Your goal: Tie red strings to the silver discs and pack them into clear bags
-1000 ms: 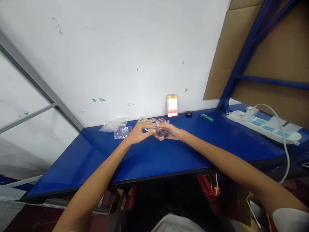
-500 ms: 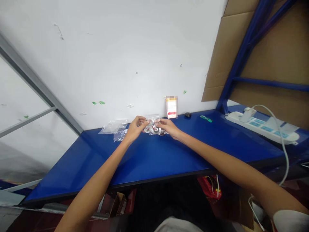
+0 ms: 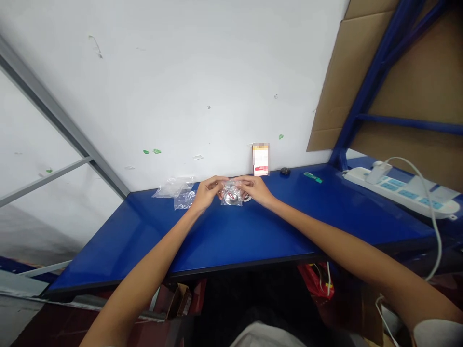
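Worktop (image 3: 231,241): blue surface runs from the bagged disc to the near edge; the far edge meets the white wall (image 3: 202,96) close behind the hands.
Margins: loose plastic bags (image 3: 175,187) left; power strip (image 3: 401,193) far right.
Left hand (image 3: 211,192): fingertips pinching the top of a clear plastic bag (image 3: 232,191).
Right hand (image 3: 256,190): pinching the same top, opposite side.
Silver disc (image 3: 230,198): inside that bag, between the hands.
Change: one second ago the right hand, palm up, supported a dark disc.
Lettering: disc's red marking illegible; standing card (image 3: 261,161) blurred.
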`<state>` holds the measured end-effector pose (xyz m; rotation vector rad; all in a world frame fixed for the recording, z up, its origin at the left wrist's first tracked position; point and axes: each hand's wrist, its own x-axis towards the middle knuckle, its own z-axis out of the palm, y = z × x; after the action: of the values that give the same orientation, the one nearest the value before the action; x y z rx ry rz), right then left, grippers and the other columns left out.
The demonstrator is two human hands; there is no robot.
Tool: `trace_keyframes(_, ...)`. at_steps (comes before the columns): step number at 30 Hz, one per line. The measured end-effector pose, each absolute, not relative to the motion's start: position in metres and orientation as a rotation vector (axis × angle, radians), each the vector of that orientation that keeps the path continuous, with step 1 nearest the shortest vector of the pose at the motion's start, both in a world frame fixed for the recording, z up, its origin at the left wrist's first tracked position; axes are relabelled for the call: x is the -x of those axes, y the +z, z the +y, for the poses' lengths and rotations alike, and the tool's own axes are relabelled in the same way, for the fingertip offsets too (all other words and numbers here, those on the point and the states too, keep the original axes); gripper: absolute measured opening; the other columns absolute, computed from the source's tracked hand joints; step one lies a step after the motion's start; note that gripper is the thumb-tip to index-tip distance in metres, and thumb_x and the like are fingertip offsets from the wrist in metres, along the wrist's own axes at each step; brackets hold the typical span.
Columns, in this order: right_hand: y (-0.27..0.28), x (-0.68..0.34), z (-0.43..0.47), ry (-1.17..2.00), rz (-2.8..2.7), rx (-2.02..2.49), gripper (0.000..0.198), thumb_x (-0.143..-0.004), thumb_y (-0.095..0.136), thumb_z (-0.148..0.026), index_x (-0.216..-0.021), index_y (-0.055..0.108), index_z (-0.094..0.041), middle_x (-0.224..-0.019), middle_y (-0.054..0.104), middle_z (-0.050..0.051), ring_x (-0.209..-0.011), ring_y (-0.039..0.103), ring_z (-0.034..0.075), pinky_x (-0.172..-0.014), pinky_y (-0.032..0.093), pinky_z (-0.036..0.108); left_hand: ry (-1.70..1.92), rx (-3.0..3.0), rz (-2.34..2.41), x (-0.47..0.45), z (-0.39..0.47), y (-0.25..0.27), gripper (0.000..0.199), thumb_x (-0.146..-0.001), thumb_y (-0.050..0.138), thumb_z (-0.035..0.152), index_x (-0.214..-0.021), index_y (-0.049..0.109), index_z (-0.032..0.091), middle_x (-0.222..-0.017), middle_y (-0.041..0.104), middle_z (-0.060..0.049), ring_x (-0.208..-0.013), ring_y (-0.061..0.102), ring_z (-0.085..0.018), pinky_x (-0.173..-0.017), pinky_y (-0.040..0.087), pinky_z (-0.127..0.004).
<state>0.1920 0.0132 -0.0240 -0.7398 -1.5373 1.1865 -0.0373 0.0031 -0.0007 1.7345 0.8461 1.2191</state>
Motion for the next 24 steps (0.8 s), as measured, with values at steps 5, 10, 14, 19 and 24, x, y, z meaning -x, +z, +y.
trace_keyframes(5, -0.021, -0.195, 0.012, 1.172, -1.557, 0.707, 0.028, -0.086, 0.080, -0.038, -0.107, 0.082, -0.020, -0.085, 0.078, 0.005, -0.062, 0.066, 0.017, -0.059, 0.061, 0.031, 1.219, -1.696, 0.795, 0.039, 0.002, 0.001, 0.031, -0.094, 0.066, 0.044, -0.103, 0.075, 0.016, -0.106, 0.074, -0.011, -0.089, 0.070, -0.021, -0.074, 0.062, -0.032)
trace_keyframes(10, -0.023, -0.196, 0.013, 1.137, -1.631, 0.719, 0.029, -0.088, 0.078, -0.040, -0.108, 0.082, -0.019, -0.092, 0.078, 0.006, -0.065, 0.067, 0.017, -0.057, 0.060, 0.030, 1.205, -1.744, 0.892, 0.034, 0.004, -0.001, 0.040, -0.088, 0.078, 0.049, -0.114, 0.071, 0.018, -0.100, 0.075, -0.007, -0.084, 0.070, -0.019, -0.073, 0.060, -0.029)
trace_keyframes(14, -0.019, -0.199, 0.009, 1.279, -1.648, 0.664, 0.037, -0.088, 0.075, -0.045, -0.113, 0.080, -0.018, -0.096, 0.078, 0.008, -0.077, 0.072, 0.020, -0.067, 0.063, 0.032, 1.210, -1.869, 0.982, 0.033, 0.006, -0.008, 0.033, -0.088, 0.078, 0.047, -0.098, 0.076, 0.015, -0.082, 0.073, -0.006, -0.070, 0.067, -0.017, -0.063, 0.054, -0.028)
trace_keyframes(19, -0.019, -0.199, 0.011, 1.279, -1.669, 0.695, 0.041, -0.089, 0.075, -0.051, -0.108, 0.080, -0.016, -0.093, 0.078, 0.008, -0.077, 0.073, 0.019, -0.068, 0.062, 0.030, 1.275, -1.927, 1.014, 0.032, 0.002, -0.007, 0.027, -0.090, 0.075, 0.042, -0.099, 0.075, 0.017, -0.085, 0.073, -0.005, -0.073, 0.068, -0.017, -0.066, 0.054, -0.027)
trace_keyframes(24, -0.026, -0.195, 0.015, 1.075, -1.669, 0.773, 0.030, -0.086, 0.077, -0.040, -0.103, 0.081, -0.017, -0.077, 0.074, 0.004, -0.062, 0.066, 0.016, -0.059, 0.056, 0.028, 1.143, -1.841, 0.840, 0.036, -0.001, 0.003, 0.032, -0.092, 0.072, 0.045, -0.108, 0.075, 0.017, -0.097, 0.073, -0.007, -0.080, 0.068, -0.019, -0.068, 0.059, -0.029)
